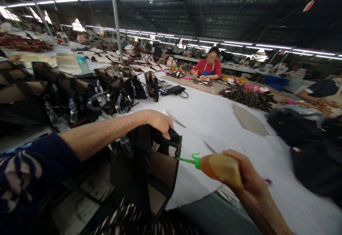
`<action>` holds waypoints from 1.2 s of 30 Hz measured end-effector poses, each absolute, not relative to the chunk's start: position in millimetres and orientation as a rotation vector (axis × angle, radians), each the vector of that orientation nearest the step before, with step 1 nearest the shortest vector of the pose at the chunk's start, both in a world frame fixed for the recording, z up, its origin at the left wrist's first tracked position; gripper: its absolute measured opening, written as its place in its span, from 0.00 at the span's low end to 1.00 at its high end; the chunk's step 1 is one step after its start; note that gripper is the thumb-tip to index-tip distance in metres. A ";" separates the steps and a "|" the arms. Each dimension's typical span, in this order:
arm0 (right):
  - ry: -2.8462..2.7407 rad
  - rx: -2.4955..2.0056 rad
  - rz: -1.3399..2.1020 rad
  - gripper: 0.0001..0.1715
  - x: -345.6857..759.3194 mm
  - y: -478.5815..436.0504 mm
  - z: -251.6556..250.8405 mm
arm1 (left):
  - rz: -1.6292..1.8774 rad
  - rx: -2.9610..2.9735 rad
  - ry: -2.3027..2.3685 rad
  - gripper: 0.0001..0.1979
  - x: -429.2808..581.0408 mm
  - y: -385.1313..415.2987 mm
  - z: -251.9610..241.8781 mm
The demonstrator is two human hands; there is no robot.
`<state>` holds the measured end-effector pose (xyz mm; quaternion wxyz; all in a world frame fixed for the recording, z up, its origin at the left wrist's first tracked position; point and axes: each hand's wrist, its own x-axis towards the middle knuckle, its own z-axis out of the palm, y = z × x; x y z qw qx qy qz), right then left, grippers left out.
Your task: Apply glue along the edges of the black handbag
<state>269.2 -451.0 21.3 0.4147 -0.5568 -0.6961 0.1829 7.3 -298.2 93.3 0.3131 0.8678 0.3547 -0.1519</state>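
My left hand [161,121] grips the upper edge of a black handbag [130,171], which stands tilted at the table's near edge with its brown-lined opening facing right. In my right hand [244,171] is a glue bottle [220,167] with amber liquid and a green nozzle, held on its side. The nozzle tip points left and meets the bag's open rim, just below my left fingers; whether any liquid comes out is too small to see. A plastic-wrapped handle [126,146] hangs on the bag's left side.
Several black handbags [72,92] with wrapped handles crowd the left of the white-covered table [203,106]. A grey-beige sheet [249,119] and black bags [296,128] lie to the right. Across the table a person in red [210,66] works beside piled dark strips [247,98].
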 end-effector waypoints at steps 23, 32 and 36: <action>-1.857 -1.408 0.527 0.23 275.7 -464.5 -2.4 | -0.443 2.337 0.996 0.15 9.5 -298.1 98.4; -1.830 -1.445 0.575 0.25 280.6 -467.7 -22.8 | -0.462 2.358 0.979 0.14 11.8 -298.9 99.6; -1.851 -1.434 0.537 0.26 289.1 -465.1 -36.8 | -0.462 2.384 1.014 0.14 12.9 -299.0 100.7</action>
